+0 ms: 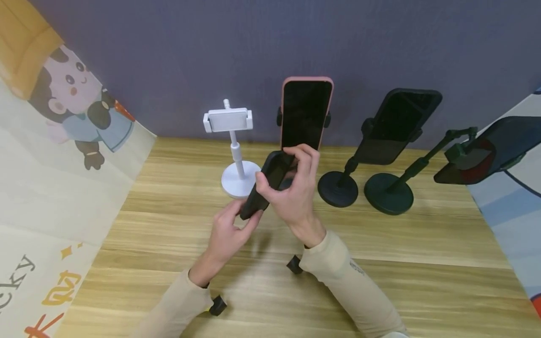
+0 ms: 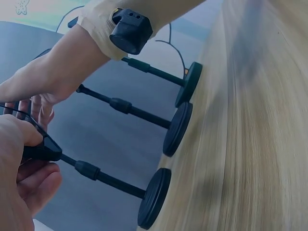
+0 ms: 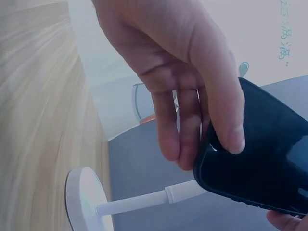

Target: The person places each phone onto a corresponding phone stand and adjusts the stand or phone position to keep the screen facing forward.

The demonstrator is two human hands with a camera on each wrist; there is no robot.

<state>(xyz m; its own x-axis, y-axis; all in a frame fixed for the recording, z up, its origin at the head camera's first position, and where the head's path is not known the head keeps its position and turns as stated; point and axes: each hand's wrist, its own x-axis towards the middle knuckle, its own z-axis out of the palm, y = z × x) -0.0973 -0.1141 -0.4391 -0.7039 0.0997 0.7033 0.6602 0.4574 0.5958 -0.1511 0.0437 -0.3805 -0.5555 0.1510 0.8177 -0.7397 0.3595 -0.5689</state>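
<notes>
A black smartphone (image 1: 255,202) is held tilted above the table between both hands. My left hand (image 1: 228,232) pinches its lower end, and in the right wrist view the left thumb (image 3: 230,127) lies across that end of the phone (image 3: 255,168). Higher up, my right hand (image 1: 293,195) grips the phone's upper part, thumb on the near side and fingers at the top edge. Close behind stands a white phone holder (image 1: 228,120) with its clamp vacant. A pink-framed phone (image 1: 307,110) sits upright in a stand behind the right hand, which hides part of it.
Right of the hands, a black stand (image 1: 338,188) carries a dark phone (image 1: 401,124). Beside it, a dark green stand (image 1: 389,193) holds another phone (image 1: 507,145) leaning rightward. All stand on a wooden table (image 1: 169,225) against a grey-blue panel (image 1: 190,56).
</notes>
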